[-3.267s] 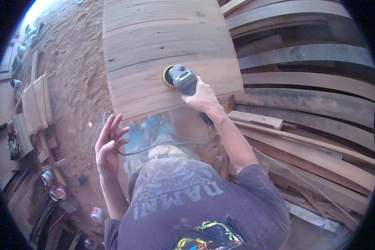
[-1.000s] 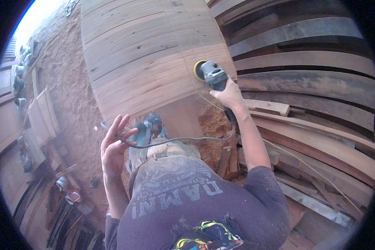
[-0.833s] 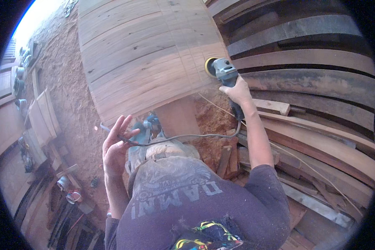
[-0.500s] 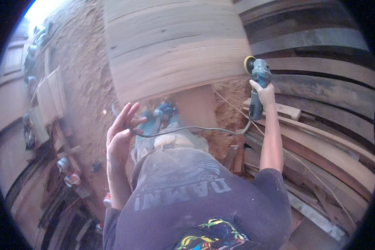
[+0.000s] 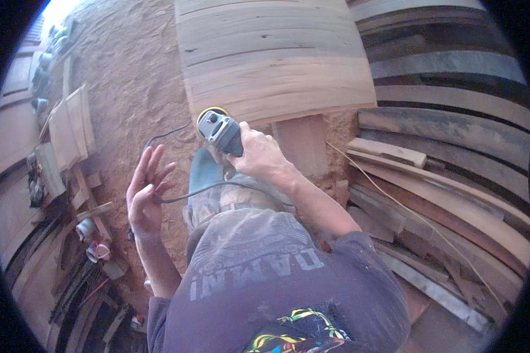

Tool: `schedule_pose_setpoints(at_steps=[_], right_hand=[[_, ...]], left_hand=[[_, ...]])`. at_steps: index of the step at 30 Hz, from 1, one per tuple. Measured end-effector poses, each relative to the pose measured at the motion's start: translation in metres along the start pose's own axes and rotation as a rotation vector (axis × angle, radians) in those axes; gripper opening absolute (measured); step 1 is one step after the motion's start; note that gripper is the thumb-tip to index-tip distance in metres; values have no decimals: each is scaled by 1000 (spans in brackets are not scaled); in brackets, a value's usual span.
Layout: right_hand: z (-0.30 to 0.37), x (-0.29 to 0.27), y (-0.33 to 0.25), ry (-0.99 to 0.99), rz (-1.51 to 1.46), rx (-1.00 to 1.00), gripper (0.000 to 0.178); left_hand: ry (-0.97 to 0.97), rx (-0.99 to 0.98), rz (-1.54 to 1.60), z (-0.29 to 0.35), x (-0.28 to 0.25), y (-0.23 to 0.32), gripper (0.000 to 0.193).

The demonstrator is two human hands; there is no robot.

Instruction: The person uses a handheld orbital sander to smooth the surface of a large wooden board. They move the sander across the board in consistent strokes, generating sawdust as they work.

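Observation:
My right hand (image 5: 262,154) is wrapped round the dark body of an angle grinder (image 5: 221,130) with a grey head. Its disc, showing a yellow rim, is at the near left corner of a wide wooden panel (image 5: 277,59); whether it touches the wood I cannot tell. To the left, my left hand (image 5: 148,197) is raised with its fingers spread. The grinder's dark cord (image 5: 218,184) passes by the left palm, goes behind the fingers and loops up towards the panel's corner. Part of the grinder's handle is hidden by my right hand.
Stacked timber boards (image 5: 447,129) fill the right side, with a thin pale cord (image 5: 394,197) lying across them. Brown dirt ground (image 5: 123,76) runs along the left of the panel. Further left are wood offcuts (image 5: 70,123) and crumpled cans (image 5: 97,252).
My right hand has swung the grinder from the panel's right corner leftwards to its near left corner. My left hand has shifted slightly left and down, fingers still spread.

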State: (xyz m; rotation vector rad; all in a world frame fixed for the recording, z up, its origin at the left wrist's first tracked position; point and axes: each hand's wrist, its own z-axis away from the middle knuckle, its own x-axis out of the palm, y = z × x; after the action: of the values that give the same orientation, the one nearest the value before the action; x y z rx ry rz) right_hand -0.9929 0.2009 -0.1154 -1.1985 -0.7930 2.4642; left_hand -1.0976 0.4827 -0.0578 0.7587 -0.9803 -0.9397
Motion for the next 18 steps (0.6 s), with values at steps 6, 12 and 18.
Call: schedule_pose_setpoints(at_steps=[6, 12, 18], right_hand=[[24, -28, 34, 99, 12, 163, 65], [44, -62, 83, 209, -24, 284, 64], [54, -94, 123, 260, -54, 366, 66]], left_hand=[[-30, -21, 42, -8, -8, -7, 94], [-121, -76, 62, -25, 30, -20, 94], [-174, -115, 41, -33, 62, -25, 93]])
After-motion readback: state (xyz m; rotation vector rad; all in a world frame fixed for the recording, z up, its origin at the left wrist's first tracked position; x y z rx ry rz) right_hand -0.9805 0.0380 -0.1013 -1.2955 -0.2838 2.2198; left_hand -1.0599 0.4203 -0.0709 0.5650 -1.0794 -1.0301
